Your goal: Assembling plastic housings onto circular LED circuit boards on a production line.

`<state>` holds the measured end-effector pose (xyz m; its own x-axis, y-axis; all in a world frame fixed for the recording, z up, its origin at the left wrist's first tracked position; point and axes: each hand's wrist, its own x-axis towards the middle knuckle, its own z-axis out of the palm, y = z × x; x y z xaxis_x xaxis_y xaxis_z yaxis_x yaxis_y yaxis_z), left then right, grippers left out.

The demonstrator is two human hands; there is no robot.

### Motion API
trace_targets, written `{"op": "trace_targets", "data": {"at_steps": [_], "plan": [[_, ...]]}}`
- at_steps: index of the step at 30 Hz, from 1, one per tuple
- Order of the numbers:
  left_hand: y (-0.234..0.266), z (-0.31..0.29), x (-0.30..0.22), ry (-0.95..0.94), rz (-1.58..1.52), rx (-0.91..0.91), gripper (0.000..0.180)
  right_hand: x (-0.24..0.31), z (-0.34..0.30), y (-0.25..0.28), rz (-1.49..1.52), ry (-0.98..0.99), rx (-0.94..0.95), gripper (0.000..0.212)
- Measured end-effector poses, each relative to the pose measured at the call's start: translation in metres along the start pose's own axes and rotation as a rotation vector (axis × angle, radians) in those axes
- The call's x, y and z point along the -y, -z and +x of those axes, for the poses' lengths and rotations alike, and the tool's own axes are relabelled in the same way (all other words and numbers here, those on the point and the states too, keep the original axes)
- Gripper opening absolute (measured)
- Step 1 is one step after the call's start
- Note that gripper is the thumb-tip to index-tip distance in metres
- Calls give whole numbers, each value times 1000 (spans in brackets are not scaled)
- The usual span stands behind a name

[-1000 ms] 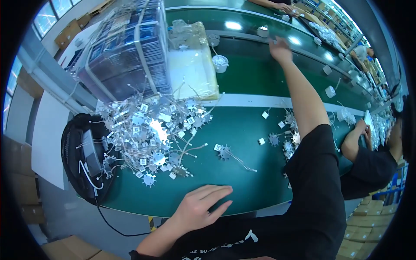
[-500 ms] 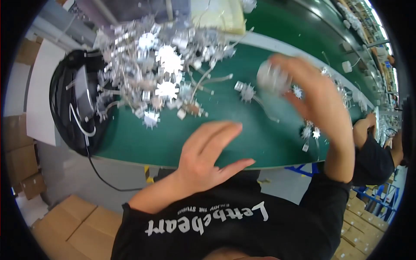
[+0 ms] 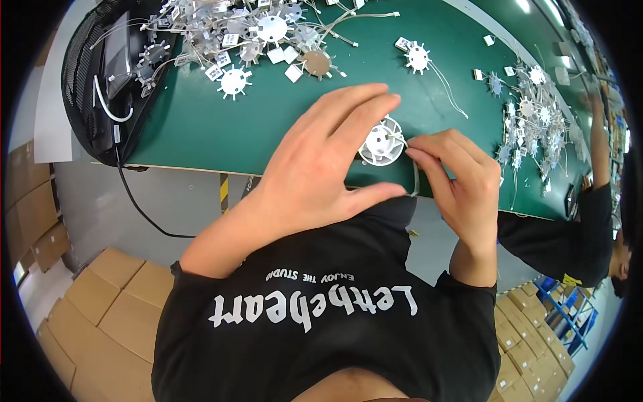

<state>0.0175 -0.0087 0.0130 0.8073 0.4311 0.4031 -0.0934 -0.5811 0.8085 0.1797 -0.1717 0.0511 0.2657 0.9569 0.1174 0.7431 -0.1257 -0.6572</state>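
Note:
A small white round spoked housing (image 3: 381, 142) with a hub in its middle rests on the green table near the front edge. Around its left side curves my left hand (image 3: 318, 157), fingers stretched and thumb apart; whether a finger touches the rim is hard to see. At the housing's right side, my right hand (image 3: 459, 174) pinches a thin pale wire (image 3: 416, 179) between thumb and index finger. Beyond the hands lies a star-shaped white disc (image 3: 418, 58) with a small connector and a trailing wire.
A heap of star-shaped discs with wires (image 3: 268, 33) covers the far left. Another pile (image 3: 536, 114) lies at the right. A black mesh basket (image 3: 77, 87) holding a device with a cable stands at the left edge. A co-worker's arm (image 3: 599, 141) is at the far right.
My right hand has come down and left with the round housing, which now rests beside my left hand. The view has shifted, so the piles appear higher.

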Motion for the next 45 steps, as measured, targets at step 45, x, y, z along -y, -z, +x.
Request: {"op": "trace_targets", "data": {"at_steps": [45], "plan": [[48,10,-16,683,-1618,412,47,9,28,11,122,512,-338,37]]}}
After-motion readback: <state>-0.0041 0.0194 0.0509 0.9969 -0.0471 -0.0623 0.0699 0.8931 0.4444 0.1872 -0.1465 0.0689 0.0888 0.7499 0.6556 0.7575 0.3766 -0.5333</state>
